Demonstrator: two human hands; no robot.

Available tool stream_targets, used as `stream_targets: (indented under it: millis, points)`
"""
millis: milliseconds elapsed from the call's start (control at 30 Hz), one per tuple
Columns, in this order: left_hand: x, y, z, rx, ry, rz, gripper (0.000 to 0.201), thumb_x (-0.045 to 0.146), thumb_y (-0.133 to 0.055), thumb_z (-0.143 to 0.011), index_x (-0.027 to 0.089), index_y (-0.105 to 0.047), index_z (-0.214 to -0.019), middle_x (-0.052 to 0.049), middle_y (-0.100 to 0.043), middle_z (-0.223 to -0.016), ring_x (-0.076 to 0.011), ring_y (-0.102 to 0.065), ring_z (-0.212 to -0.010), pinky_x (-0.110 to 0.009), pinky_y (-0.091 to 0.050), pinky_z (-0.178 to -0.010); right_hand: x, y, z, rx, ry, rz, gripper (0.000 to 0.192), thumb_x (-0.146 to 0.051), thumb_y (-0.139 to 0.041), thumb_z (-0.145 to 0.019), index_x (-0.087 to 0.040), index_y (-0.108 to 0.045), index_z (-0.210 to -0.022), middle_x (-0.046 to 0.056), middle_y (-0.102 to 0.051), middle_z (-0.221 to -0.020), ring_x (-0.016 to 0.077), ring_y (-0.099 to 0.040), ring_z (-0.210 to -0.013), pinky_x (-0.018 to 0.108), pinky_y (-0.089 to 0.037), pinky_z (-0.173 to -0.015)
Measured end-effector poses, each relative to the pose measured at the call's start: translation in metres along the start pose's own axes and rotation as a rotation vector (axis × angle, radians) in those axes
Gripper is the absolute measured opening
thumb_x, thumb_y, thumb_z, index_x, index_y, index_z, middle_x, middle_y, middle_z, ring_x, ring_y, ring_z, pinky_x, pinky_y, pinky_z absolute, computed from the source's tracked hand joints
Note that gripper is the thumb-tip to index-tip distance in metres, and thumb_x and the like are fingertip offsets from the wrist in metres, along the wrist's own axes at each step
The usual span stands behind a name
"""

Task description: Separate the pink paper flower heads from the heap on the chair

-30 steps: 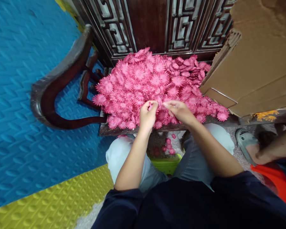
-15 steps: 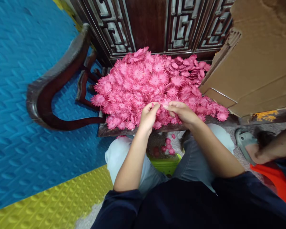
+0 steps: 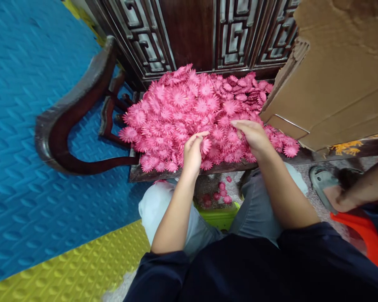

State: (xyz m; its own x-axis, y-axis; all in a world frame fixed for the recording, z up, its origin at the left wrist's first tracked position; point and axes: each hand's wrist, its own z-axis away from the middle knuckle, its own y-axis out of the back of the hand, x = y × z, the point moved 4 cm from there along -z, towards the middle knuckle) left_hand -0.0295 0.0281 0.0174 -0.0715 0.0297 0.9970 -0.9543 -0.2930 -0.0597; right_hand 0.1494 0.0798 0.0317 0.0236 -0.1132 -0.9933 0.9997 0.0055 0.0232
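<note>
Pink artificial flower heads (image 3: 179, 100) lie heaped on a dark wooden bench seat (image 3: 164, 175). My left hand (image 3: 192, 153) is over the heap's front edge, with fingers stretched to the right and the thumb slightly apart. Right beside its fingertips is one pale pink flower head (image 3: 206, 145); whether the hand touches it I cannot tell. My right hand (image 3: 252, 135) hovers above the right part of the heap. Its index finger points left and its thumb stands apart below, with nothing visible between them.
A curved wooden armrest (image 3: 66, 105) bounds the left, a carved backrest (image 3: 189, 37) the far side. A big cardboard sheet (image 3: 343, 79) stands at right. Below are a green plastic container (image 3: 219, 218) and several fallen flower heads (image 3: 222, 193). Another person's foot (image 3: 343, 203) is at right.
My hands, close together with fingertips nearly meeting, have drawn apart. The right moved right and slightly away; the left stayed near its place and its fingers straightened. The view shifted slightly.
</note>
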Motion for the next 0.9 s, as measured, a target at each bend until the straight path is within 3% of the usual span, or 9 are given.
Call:
stream_targets:
  millis: [133, 267, 400, 567, 667, 767, 833, 900]
  points:
    - [0.000, 0.002, 0.000, -0.012, -0.002, -0.012, 0.029, 0.011, -0.043, -0.072, 0.020, -0.069, -0.082, 0.000, -0.069, -0.090, -0.0139, -0.059, -0.095, -0.026, -0.043, -0.087, 0.003, -0.026, 0.015, -0.186, -0.043, 0.037, 0.019, -0.036, -0.066, -0.065, -0.018, -0.066, -0.069, -0.004, -0.052, -0.052, 0.0088, -0.043, -0.053, 0.025, -0.033, -0.057]
    - [-0.001, 0.002, 0.001, -0.017, 0.018, 0.023, 0.025, 0.012, -0.052, -0.069, 0.019, -0.067, -0.087, 0.001, -0.067, -0.081, -0.0127, -0.059, -0.076, -0.026, -0.045, -0.076, 0.005, -0.043, 0.026, -0.404, -0.063, 0.126, 0.027, -0.045, -0.062, -0.070, -0.018, -0.063, -0.065, -0.006, -0.048, -0.049, 0.0068, -0.036, -0.047, 0.024, -0.028, -0.052]
    - [-0.001, 0.002, 0.001, -0.017, -0.020, -0.027, 0.027, 0.014, -0.054, -0.071, 0.019, -0.065, -0.095, 0.000, -0.065, -0.078, -0.0116, -0.056, -0.068, -0.025, -0.044, -0.070, -0.002, -0.047, 0.034, -0.458, -0.056, 0.131, 0.032, -0.046, -0.058, -0.073, -0.017, -0.058, -0.059, -0.007, -0.044, -0.048, 0.0059, -0.032, -0.045, 0.024, -0.024, -0.050]
    - [0.000, -0.001, 0.003, -0.012, -0.136, -0.207, 0.028, 0.016, -0.053, -0.075, 0.019, -0.062, -0.101, -0.004, -0.064, -0.100, -0.0147, -0.057, -0.086, -0.030, -0.044, -0.083, -0.006, -0.049, 0.040, -0.395, -0.096, 0.091, 0.032, -0.042, -0.065, -0.068, -0.017, -0.050, -0.052, -0.008, -0.041, -0.046, 0.0052, -0.030, -0.045, 0.024, -0.022, -0.050]
    - [0.004, 0.003, 0.004, 0.108, -0.189, -0.268, 0.031, 0.019, -0.055, -0.076, 0.021, -0.058, -0.107, -0.005, -0.060, -0.106, -0.0156, -0.055, -0.093, -0.032, -0.042, -0.089, -0.006, -0.045, 0.037, -0.328, -0.077, 0.047, 0.030, -0.039, -0.065, -0.068, -0.017, -0.050, -0.054, -0.008, -0.041, -0.047, 0.0053, -0.030, -0.045, 0.024, -0.022, -0.049]
    - [0.006, 0.009, 0.004, 0.238, -0.219, -0.251, 0.031, 0.020, -0.056, -0.077, 0.022, -0.056, -0.108, -0.006, -0.057, -0.107, -0.0161, -0.053, -0.097, -0.031, -0.040, -0.091, -0.007, -0.032, 0.024, -0.143, 0.012, -0.036, 0.025, -0.039, -0.062, -0.072, -0.018, -0.053, -0.061, -0.007, -0.040, -0.048, 0.0064, -0.032, -0.046, 0.024, -0.025, -0.050]
    - [0.003, 0.008, 0.002, 0.219, -0.183, -0.193, 0.026, 0.021, -0.053, -0.078, 0.021, -0.056, -0.104, -0.005, -0.058, -0.102, -0.0148, -0.054, -0.093, -0.029, -0.041, -0.088, -0.002, -0.022, 0.015, 0.007, 0.026, -0.094, 0.021, -0.040, -0.062, -0.073, -0.020, -0.055, -0.070, -0.008, -0.039, -0.049, 0.0074, -0.034, -0.047, 0.023, -0.028, -0.051]
    - [0.000, 0.006, 0.001, 0.178, -0.142, -0.162, 0.022, 0.022, -0.052, -0.079, 0.020, -0.057, -0.100, -0.004, -0.060, -0.097, -0.0137, -0.054, -0.087, -0.028, -0.041, -0.085, 0.009, -0.019, 0.009, 0.077, -0.038, -0.120, 0.024, -0.044, -0.061, -0.072, -0.021, -0.055, -0.076, -0.007, -0.041, -0.051, 0.0084, -0.036, -0.048, 0.024, -0.031, -0.052]
